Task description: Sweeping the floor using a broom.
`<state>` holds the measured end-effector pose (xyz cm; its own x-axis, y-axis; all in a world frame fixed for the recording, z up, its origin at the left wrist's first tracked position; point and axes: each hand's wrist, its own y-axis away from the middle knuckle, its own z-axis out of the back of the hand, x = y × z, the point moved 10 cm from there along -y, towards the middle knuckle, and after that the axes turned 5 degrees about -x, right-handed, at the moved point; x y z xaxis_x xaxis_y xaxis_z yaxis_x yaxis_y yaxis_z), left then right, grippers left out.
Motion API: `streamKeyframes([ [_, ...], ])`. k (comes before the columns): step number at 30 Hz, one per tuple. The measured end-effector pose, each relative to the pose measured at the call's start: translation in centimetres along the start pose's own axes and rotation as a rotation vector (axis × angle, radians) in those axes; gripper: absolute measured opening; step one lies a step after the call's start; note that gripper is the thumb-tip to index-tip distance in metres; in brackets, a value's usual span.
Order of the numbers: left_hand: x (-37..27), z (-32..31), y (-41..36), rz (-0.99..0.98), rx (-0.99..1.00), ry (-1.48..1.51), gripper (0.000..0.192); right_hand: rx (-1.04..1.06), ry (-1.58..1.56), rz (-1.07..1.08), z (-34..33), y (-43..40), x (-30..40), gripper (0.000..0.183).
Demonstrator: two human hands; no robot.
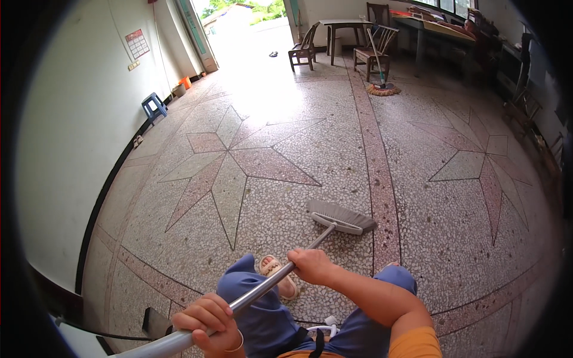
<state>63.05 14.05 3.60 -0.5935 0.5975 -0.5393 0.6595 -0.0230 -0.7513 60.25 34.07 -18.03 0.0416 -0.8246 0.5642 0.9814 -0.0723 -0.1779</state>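
Observation:
A broom with a metal handle (264, 288) crosses in front of me from lower left to the centre. Near its upper end my left hand (208, 322) is closed around the handle. My right hand (311, 266) grips it lower down, closer to the head. The broom head (342, 218), with grey bristles and a white plastic base, lies against the speckled terrazzo floor (291, 201), just left of a reddish floor band. My sandalled foot (278, 277) shows beneath the handle, between my knees.
Ahead is a bright open doorway (250, 40). Wooden chairs (305, 49) flank a small table (344, 22); a mop (382, 87) leans on one chair. A blue plastic stool (154, 107) and an orange container (185, 82) stand along the left wall. A cluttered desk (429, 27) is at the back right.

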Motion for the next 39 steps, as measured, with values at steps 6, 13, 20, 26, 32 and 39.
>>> streamKeyframes([
  [6, 9.8, -0.6, 5.1, 0.239, 0.003, -0.015, 0.026, -0.072, 0.117, -0.387, -0.4, -1.1, -9.3, 0.041],
  [13, 12.8, -0.3, 6.9, 0.509, 0.261, -0.313, 0.009, 0.043, 0.203, -0.435, -0.5, -1.2, -8.7, 0.05],
  [20, -1.3, 3.0, -2.3, -0.107, -0.034, -0.206, 0.031, -0.108, -0.153, 0.19, 1.5, 0.1, 5.5, 0.045],
  [26, -4.4, 2.7, -3.0, -0.192, -0.061, -0.213, 0.033, -0.114, -0.124, 0.31, 1.8, 1.5, 8.2, 0.045],
  [32, 4.1, -0.4, 0.2, -0.003, -0.038, -0.096, 0.027, -0.127, -0.009, -0.043, 1.6, -0.3, 0.0, 0.033],
  [39, 14.4, -3.7, 8.3, 0.452, 0.402, -0.303, 0.021, 0.019, 0.198, -0.415, 0.9, -1.3, -11.7, 0.053],
])
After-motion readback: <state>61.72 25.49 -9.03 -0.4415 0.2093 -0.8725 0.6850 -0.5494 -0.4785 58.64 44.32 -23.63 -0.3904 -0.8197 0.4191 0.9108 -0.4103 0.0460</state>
